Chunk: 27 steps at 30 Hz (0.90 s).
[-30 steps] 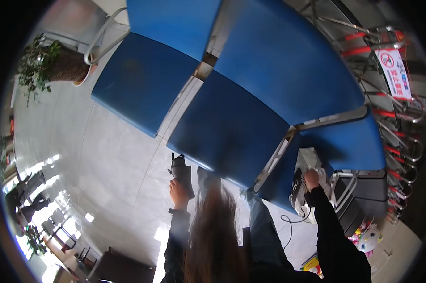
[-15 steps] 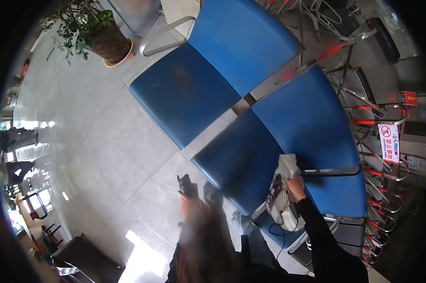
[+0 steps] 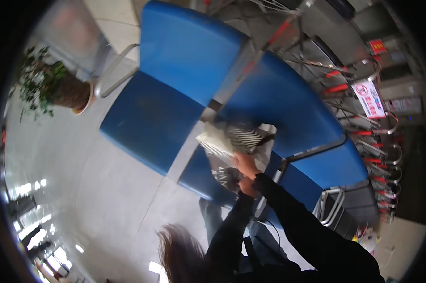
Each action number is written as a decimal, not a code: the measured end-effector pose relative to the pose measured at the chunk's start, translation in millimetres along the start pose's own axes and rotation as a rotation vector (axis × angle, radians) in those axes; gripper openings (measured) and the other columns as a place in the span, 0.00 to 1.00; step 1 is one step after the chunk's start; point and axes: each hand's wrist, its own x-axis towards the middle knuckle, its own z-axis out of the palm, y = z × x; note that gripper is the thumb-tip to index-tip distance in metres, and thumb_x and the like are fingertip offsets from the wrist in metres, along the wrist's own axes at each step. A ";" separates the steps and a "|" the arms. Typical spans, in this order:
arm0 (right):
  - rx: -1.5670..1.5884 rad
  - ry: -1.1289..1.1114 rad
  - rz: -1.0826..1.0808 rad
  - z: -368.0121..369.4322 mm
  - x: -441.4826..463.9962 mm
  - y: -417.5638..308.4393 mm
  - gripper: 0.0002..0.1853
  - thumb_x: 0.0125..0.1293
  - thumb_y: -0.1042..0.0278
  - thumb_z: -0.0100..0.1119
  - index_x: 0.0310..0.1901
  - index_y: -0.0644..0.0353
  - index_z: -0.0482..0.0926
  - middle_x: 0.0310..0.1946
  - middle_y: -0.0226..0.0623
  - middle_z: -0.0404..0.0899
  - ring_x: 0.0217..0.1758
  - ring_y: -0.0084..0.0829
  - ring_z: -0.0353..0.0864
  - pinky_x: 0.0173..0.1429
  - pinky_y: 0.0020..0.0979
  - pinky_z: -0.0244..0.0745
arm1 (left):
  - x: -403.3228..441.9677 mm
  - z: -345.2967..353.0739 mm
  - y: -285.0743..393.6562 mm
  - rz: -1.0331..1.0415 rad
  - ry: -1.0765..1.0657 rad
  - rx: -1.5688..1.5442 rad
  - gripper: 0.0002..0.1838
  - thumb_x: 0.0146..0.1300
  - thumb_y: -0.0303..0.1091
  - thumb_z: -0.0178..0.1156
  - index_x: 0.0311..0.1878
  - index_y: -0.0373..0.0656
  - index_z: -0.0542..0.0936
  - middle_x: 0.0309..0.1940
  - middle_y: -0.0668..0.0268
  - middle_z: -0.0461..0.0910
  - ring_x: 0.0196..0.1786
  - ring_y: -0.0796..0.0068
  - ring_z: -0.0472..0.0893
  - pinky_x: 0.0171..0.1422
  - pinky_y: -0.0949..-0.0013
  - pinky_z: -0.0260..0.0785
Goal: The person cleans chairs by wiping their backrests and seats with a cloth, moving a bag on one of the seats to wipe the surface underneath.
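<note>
A grey-and-white striped bag (image 3: 257, 137) with large pale letters lies over the blue seat (image 3: 194, 175) in front of me, partly against its backrest. My right hand (image 3: 245, 164) is closed on the bag's upper middle, near a pale folded flap. Just below it, my left hand (image 3: 247, 186) is closed at the bag's lower edge, its fingers partly hidden. The dark object that was in my left hand does not show; I cannot tell whether it is in the bag or behind it.
Another blue seat (image 3: 151, 118) with a curved metal armrest (image 3: 116, 78) adjoins on the left. A potted plant (image 3: 69, 92) stands on the floor beyond it. Metal frames with red parts and a white-red sign (image 3: 368, 100) line the right. Long hair (image 3: 180, 250) hangs at the bottom.
The bag has moved left and up onto the nearer seat and is spread wider. My left hand has come from over the floor to the bag. The view has turned.
</note>
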 end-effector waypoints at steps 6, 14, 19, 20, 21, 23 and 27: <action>0.195 0.111 0.214 31.3 -12.9 44.6 0.14 0.61 0.55 0.61 0.42 0.56 0.81 0.33 0.48 0.82 0.39 0.51 0.82 0.43 0.48 0.75 | 25.6 74.2 -55.9 0.149 0.014 0.156 0.13 0.59 0.47 0.57 0.37 0.50 0.82 0.29 0.63 0.83 0.36 0.60 0.85 0.35 0.53 0.76; 0.367 -0.081 0.110 -48.1 -83.2 38.0 0.18 0.65 0.61 0.57 0.53 0.59 0.75 0.44 0.49 0.78 0.50 0.45 0.79 0.54 0.44 0.73 | -41.8 31.2 -50.4 0.438 0.070 0.325 0.20 0.66 0.47 0.53 0.54 0.46 0.77 0.50 0.60 0.79 0.52 0.64 0.79 0.56 0.60 0.71; 0.685 0.480 -0.004 -87.5 -223.8 119.2 0.21 0.69 0.64 0.55 0.62 0.55 0.70 0.47 0.41 0.77 0.54 0.41 0.76 0.60 0.41 0.70 | -95.1 142.7 46.8 0.397 0.026 -0.348 0.23 0.70 0.49 0.49 0.62 0.48 0.73 0.58 0.60 0.76 0.59 0.65 0.76 0.63 0.60 0.68; 0.758 0.567 0.081 -95.6 -258.0 156.3 0.20 0.67 0.65 0.56 0.60 0.57 0.72 0.48 0.43 0.75 0.55 0.42 0.75 0.60 0.41 0.70 | -102.4 156.4 69.3 0.445 -0.032 0.063 0.22 0.67 0.47 0.53 0.59 0.48 0.76 0.54 0.59 0.78 0.56 0.63 0.78 0.60 0.60 0.70; 0.829 0.655 0.164 -101.6 -293.0 192.8 0.20 0.65 0.67 0.57 0.58 0.58 0.73 0.49 0.45 0.74 0.56 0.44 0.75 0.60 0.41 0.70 | -109.9 169.7 92.6 0.532 -0.067 0.460 0.21 0.65 0.46 0.58 0.56 0.47 0.78 0.50 0.58 0.80 0.53 0.62 0.80 0.57 0.60 0.73; 0.737 0.863 0.597 -114.0 -374.5 266.0 0.18 0.65 0.67 0.56 0.56 0.58 0.74 0.50 0.45 0.74 0.55 0.44 0.75 0.58 0.39 0.72 | -96.8 247.9 161.7 0.801 0.010 0.493 0.22 0.58 0.39 0.64 0.56 0.45 0.78 0.46 0.56 0.81 0.49 0.56 0.81 0.52 0.58 0.75; 0.506 0.943 0.978 -106.4 -535.9 429.0 0.18 0.66 0.69 0.54 0.57 0.59 0.74 0.53 0.46 0.73 0.57 0.48 0.73 0.60 0.40 0.72 | -113.3 303.8 387.7 0.938 -0.342 0.637 0.33 0.63 0.30 0.55 0.73 0.56 0.61 0.51 0.50 0.75 0.53 0.56 0.77 0.64 0.59 0.66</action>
